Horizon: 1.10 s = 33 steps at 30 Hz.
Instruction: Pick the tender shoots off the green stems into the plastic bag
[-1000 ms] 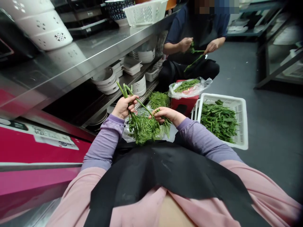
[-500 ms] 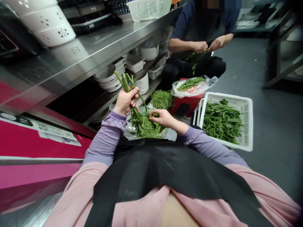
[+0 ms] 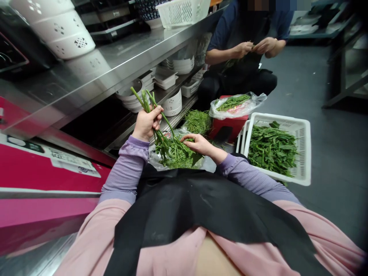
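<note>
My left hand is closed around a bunch of leafy green stems, raised above my lap. The cut ends poke up past the fist, and the leaves droop below it. One longer stem slants from the bunch toward my right hand, whose thumb and fingers pinch its leafy end; a dark leaf hangs under the palm. Beneath both hands lies an opened clear plastic bag with trimmed greens in it.
A white basket of leafy greens stands at right. Ahead, a bag of greens rests on a red box, beside a green heap. A co-worker squats beyond, handling greens. Steel shelving with white dishes runs along the left.
My left hand and its bunch have shifted slightly left, away from my right hand, which stays nearly in place. The co-worker's hands have risen a little and come closer together.
</note>
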Tool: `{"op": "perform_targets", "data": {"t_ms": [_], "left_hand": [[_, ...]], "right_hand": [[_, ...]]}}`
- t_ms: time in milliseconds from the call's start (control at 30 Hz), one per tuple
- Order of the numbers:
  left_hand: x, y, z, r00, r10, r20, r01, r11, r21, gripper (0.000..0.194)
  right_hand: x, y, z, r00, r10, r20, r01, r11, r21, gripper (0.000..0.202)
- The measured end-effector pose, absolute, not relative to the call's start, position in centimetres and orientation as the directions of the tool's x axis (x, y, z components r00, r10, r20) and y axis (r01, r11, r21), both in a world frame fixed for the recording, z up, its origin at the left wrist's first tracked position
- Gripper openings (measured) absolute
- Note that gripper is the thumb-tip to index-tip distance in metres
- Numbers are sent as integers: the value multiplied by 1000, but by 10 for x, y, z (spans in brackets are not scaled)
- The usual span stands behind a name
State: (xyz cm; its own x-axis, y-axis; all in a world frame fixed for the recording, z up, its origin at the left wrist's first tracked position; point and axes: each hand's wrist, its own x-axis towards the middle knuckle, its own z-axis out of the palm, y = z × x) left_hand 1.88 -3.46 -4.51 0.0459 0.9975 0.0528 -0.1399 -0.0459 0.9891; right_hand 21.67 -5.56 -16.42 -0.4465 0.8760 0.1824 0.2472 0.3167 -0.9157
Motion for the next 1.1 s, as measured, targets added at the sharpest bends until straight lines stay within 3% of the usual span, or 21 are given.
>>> {"op": "perform_targets", "data": {"t_ms": [300,433,500,600,733,800,933,1000,1100], "left_hand": [[21,-36,-45,23,999,46,-134,-42,990,24],[21,-36,-47,11,999,38,-132,-37,991,24],[20,-35,-45,-40,998,51,-139,-56,989,25],[9,-32,-34,-183,978,99,-185,-133,974,26],[-14,-28,-11,-304,943,133,-259,-217,941,27],[-22,-26,-5,-326,938,121,-293,-222,930,27],[-28,-19,-7,-335,938,93,-351,-216,911,24],[-28,-17,-11,-323,942,86,-367,-209,906,22],[-26,-16,-14,-314,945,94,-368,-213,905,19]], "right_hand": [[201,-52,-162,-513,805,297,236,465,-854,22],[197,-53,-162,-460,834,305,269,458,-848,20],[198,-46,-167,-385,887,255,287,377,-881,19],[210,-29,-188,-185,980,75,292,128,-948,21],[237,-10,-230,160,986,-47,419,-111,-901,17],[245,-8,-246,213,974,-80,450,-170,-877,15],[242,-11,-246,70,985,-155,340,-170,-925,29],[238,-14,-229,-102,980,-172,113,-160,-981,44],[237,-21,-190,-396,908,-135,-199,-228,-953,53]]}}
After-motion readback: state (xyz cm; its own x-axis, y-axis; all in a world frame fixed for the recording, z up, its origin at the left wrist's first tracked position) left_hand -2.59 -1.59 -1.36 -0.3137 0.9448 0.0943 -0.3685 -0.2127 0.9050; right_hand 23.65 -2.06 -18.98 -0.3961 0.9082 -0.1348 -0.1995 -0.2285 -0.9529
